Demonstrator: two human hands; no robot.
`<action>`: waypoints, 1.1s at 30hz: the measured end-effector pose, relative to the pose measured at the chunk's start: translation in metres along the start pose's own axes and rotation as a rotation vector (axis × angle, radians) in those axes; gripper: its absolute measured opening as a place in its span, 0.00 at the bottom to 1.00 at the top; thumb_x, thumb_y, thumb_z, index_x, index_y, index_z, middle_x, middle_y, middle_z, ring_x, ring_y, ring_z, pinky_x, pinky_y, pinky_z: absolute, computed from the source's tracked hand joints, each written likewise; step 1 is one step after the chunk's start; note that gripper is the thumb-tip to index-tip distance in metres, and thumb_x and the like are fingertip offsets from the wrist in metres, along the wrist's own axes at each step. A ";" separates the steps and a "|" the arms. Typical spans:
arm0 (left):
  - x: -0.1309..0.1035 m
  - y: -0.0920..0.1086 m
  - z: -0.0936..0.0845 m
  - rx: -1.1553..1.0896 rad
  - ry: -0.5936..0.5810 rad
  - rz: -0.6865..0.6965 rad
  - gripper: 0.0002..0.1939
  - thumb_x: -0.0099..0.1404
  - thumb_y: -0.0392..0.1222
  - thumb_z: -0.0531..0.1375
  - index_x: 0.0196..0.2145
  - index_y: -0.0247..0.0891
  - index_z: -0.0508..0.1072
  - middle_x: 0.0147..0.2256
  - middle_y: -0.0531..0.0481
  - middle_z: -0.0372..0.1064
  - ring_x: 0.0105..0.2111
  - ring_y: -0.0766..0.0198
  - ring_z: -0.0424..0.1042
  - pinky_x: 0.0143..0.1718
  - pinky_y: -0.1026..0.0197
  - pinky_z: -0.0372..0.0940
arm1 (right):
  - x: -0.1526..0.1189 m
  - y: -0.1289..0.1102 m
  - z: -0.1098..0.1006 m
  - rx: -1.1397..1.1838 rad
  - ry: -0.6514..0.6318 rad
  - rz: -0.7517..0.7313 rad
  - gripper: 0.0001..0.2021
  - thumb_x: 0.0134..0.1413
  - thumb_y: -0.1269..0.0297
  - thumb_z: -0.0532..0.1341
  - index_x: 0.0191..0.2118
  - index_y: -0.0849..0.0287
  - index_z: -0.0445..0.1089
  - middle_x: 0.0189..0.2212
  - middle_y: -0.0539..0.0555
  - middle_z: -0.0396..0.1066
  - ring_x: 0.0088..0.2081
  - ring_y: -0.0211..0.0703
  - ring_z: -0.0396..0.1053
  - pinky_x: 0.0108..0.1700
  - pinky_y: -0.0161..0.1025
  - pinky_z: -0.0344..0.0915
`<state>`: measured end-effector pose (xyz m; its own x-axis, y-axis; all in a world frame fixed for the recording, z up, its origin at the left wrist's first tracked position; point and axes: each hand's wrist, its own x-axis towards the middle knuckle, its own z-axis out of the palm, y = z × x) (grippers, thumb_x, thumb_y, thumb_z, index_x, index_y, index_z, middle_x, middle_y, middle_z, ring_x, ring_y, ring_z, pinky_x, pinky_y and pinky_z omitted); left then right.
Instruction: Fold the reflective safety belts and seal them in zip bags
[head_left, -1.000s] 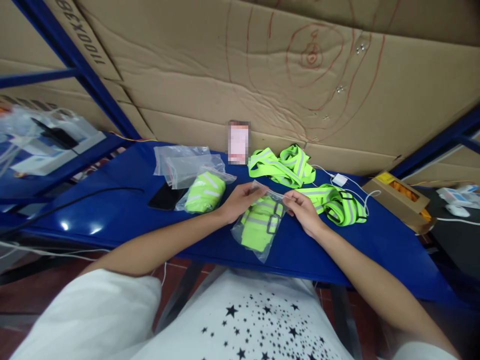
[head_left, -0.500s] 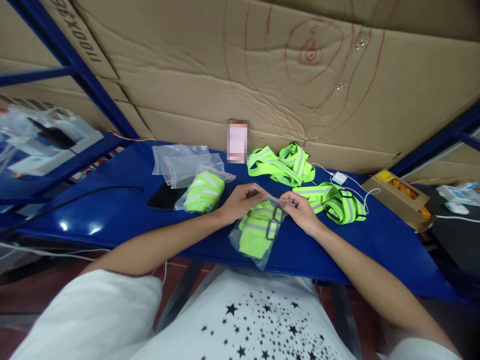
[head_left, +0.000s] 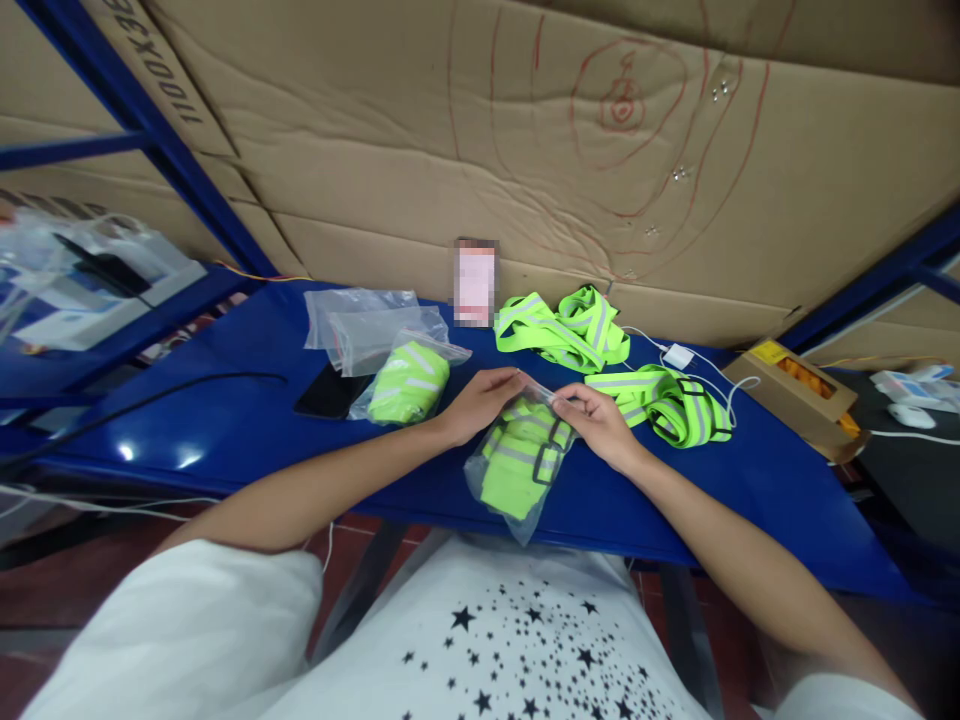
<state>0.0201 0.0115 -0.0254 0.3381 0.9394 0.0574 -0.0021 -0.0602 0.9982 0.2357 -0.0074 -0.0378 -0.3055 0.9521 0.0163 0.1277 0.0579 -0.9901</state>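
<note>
A clear zip bag (head_left: 529, 525) hangs between my hands near the table's front edge. Inside it lies a folded neon-yellow reflective strap (head_left: 517, 470) with grey stripes and a black buckle. My left hand (head_left: 487, 395) pinches the upper left corner of the bag's mouth. At the upper right corner, my right hand (head_left: 592, 415) grips the zip edge between thumb and fingers. To the left rests another bagged reflective strap (head_left: 409, 385). Two loose reflective straps lie beyond my right hand: a tangled one (head_left: 562, 335) at the back and a coiled one (head_left: 686, 410) with a black buckle.
Flat clear zip bags (head_left: 375, 325) and a dark flat object (head_left: 330, 390) are on the blue table (head_left: 247, 430) at left. A blurred-out phone-like object (head_left: 475, 285) leans on the cardboard wall. At right are a white charger (head_left: 679, 356) with cable and an opened cardboard box (head_left: 795, 400).
The bag has shifted slightly right and tilted between my hands. My right hand has slid a little left along its mouth; my left fingers have moved to the corner.
</note>
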 end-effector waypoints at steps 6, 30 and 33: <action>0.000 -0.004 -0.003 0.136 -0.014 0.062 0.23 0.68 0.59 0.60 0.34 0.34 0.79 0.29 0.52 0.71 0.31 0.65 0.65 0.35 0.64 0.59 | 0.004 0.002 -0.012 -0.227 -0.063 -0.095 0.23 0.59 0.39 0.63 0.35 0.58 0.73 0.22 0.46 0.64 0.23 0.35 0.55 0.27 0.35 0.50; -0.002 -0.011 0.002 0.157 -0.252 0.113 0.21 0.69 0.58 0.61 0.40 0.34 0.72 0.32 0.53 0.66 0.32 0.67 0.66 0.35 0.64 0.61 | -0.005 -0.002 -0.010 -0.467 0.012 -0.257 0.16 0.69 0.49 0.57 0.37 0.57 0.68 0.19 0.43 0.54 0.23 0.34 0.53 0.27 0.35 0.51; 0.001 -0.015 0.001 0.139 -0.290 0.082 0.21 0.67 0.58 0.63 0.39 0.34 0.71 0.30 0.56 0.62 0.30 0.69 0.62 0.32 0.65 0.57 | -0.001 -0.001 -0.014 -0.524 -0.057 -0.222 0.17 0.68 0.48 0.57 0.36 0.57 0.69 0.21 0.44 0.59 0.24 0.35 0.56 0.28 0.35 0.52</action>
<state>0.0213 0.0130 -0.0407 0.5963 0.7953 0.1095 0.0813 -0.1956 0.9773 0.2493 -0.0046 -0.0348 -0.4270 0.8831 0.1944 0.5008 0.4100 -0.7623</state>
